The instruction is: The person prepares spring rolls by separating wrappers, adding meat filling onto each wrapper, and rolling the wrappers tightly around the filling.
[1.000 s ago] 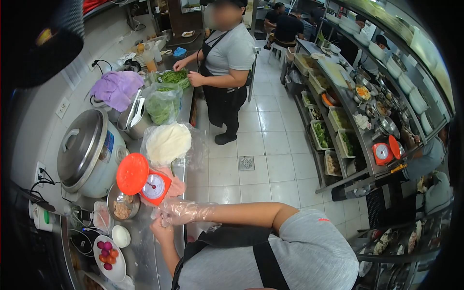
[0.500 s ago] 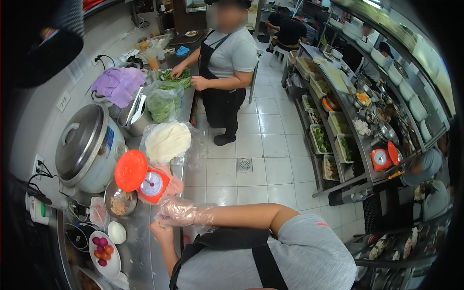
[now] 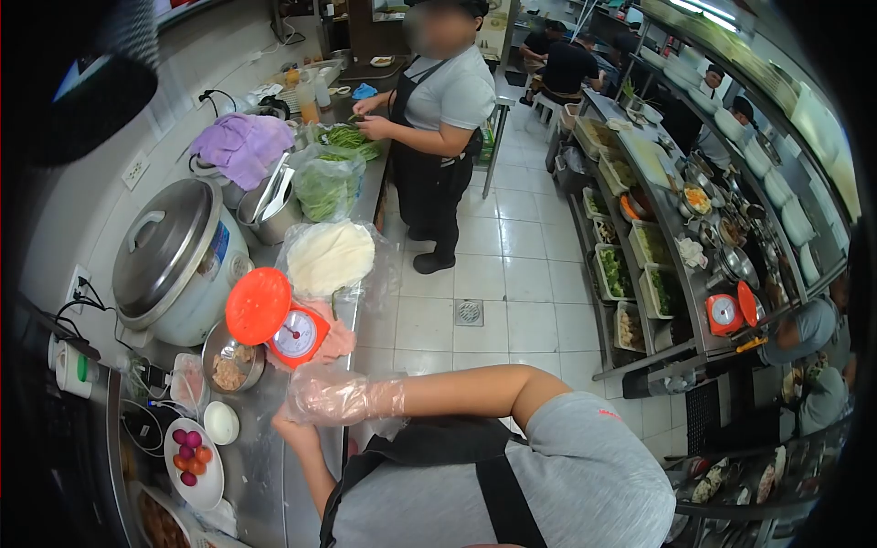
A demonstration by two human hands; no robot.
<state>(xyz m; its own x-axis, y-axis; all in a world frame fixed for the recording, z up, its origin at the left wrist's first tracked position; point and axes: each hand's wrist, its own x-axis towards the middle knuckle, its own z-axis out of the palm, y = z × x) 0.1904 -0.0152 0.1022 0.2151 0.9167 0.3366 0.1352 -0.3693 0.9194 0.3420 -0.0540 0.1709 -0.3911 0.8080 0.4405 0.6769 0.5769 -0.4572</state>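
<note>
My right hand [image 3: 331, 395], in a clear plastic glove, is over the steel counter [image 3: 260, 466] just below the orange scale [image 3: 295, 336]. Close beside it on the left is my bare left hand [image 3: 290, 426], partly covered by the glove. The fingers of both hands are too hidden to read. A pink cloth [image 3: 338, 338] lies by the scale. Left of the scale, a metal bowl [image 3: 234, 358] holds pale meat. White dough-like rounds [image 3: 331, 258] lie on plastic beyond the scale. A white round item [image 3: 220, 423] sits left of my hands.
Across the counter a co-worker [image 3: 443, 100] handles greens near a bag of greens [image 3: 326, 187]. A large lidded cooker [image 3: 174, 260] stands by the wall. An oval plate [image 3: 196, 484] holds red and purple round items. A shelving unit [image 3: 639, 352] stands at the right.
My hands have shifted slightly, with the gloved hand now covering more of the bare one. The co-worker's hands have lifted off the greens. The whole view has shifted a little.
</note>
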